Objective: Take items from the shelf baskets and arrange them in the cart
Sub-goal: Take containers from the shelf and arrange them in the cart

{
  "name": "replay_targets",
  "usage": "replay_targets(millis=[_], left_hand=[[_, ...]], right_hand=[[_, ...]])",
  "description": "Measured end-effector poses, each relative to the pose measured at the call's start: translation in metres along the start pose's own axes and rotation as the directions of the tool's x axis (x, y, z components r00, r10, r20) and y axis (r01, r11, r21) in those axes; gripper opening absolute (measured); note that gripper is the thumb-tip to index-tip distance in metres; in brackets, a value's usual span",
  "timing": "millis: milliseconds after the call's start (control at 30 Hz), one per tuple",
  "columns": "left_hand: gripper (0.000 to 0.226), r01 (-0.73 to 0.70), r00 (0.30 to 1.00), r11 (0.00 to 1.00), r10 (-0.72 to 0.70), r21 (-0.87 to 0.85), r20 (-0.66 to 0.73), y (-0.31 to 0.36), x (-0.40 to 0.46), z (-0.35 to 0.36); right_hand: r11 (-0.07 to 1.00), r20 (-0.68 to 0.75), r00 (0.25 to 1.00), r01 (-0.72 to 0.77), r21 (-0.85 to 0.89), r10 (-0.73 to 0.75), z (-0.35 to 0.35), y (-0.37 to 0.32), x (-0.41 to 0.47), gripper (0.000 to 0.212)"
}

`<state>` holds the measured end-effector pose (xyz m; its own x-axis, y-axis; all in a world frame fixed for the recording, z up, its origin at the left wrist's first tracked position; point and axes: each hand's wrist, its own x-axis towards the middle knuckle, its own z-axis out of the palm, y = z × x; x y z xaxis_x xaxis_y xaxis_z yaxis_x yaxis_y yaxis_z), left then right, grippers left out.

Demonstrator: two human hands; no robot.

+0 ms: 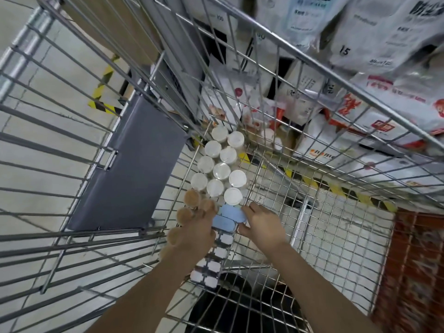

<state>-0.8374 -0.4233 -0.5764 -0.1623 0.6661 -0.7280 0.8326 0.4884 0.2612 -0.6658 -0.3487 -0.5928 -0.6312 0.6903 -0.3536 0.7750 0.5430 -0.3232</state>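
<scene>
Pale floor tiles show through the wire cart (336, 227). Nearest, white-topped boxes (211, 265) run in a row along its bottom. Both hands, left hand (199, 227) and right hand (262, 224), grip two blue-lidded boxes (229, 216) between their fingers. Beyond stand white-capped jars (222, 170), then packed shelf bags (374, 111).

Blue-capped items (228, 217) upright on cart floor (336, 227)

Pale tiled floor (36, 75), yellow-and-black hazard tape (336, 188), red patterned mat (418, 260) at lower right
</scene>
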Motion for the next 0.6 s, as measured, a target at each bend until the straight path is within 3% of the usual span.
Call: replay_targets(millis=[167,367,600], left_hand=[[0.047,-0.014,1.0,0.999,0.014,0.033,-0.006,0.014,0.001,-0.008],[0.067,0.022,0.998,0.991,-0.015,0.135,-0.055,0.031,-0.001,-0.004],[0.071,0.045,0.998,0.955,-0.027,0.292,-0.063,0.048,0.005,-0.002]], right_hand=[[0.999,-0.023,0.998,-0.053,0.009,0.053,-0.002,0.024,-0.024,0.041],[0.992,0.041,0.991,-0.125,0.032,0.124,0.014,0.028,-0.029,0.044],[0.95,0.048,0.966,-0.259,0.172,0.255,0.017,0.026,-0.025,0.035]])
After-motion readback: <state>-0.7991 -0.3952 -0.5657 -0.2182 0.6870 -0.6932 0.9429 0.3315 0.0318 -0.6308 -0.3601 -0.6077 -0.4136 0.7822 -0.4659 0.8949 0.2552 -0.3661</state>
